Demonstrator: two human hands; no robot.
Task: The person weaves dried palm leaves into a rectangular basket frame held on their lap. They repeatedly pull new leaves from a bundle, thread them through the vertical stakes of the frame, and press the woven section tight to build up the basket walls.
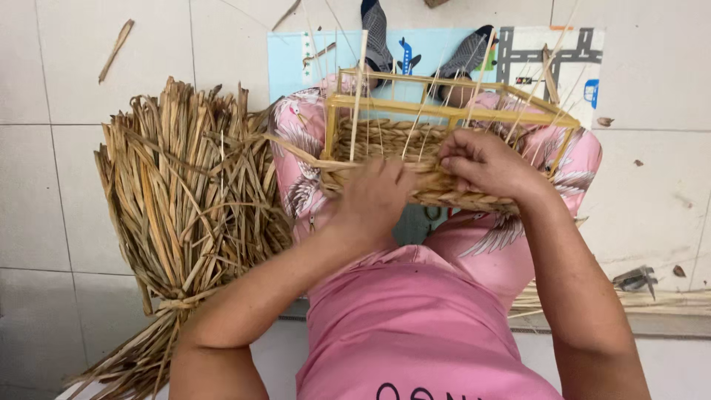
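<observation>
**Both hands on the woven wall of a half-made basket**

Your left hand (374, 194) lies against the near side of the rectangular basket of pale wooden frame and plaited dry straw (437, 152), which rests on your lap between your knees. Fingers curled and pressed together on the weave; a flat, tan straw strand (296, 152) runs out leftward from under them, but you cannot tell from here whether it is pinched.

Your right hand (485, 164) sits just beside the left one, on the same woven band. Fingertips bunched and bent down onto the top edge of the plaiting, pinching the straw there.

Basket notes: upper frame is smooth, squared yellow sticks forming an open box; thin pale upright splints (358, 96) rise through it, some leaning. Only the lower band is woven, ropy and ridged, a darker golden brown.

At your left, touching your knee, a big sheaf of dried flat reed leaves (185, 200), coarse, creased, tied near its lower end and fanning upward.

Under you: a light blue printed mat (296, 55) on glossy off-white floor tiles (44, 185). Your trousers are pink cloth with a bird print (296, 141). A small dark metal tool (635, 279) lies on the tiles at your right, well apart from the hands.
</observation>
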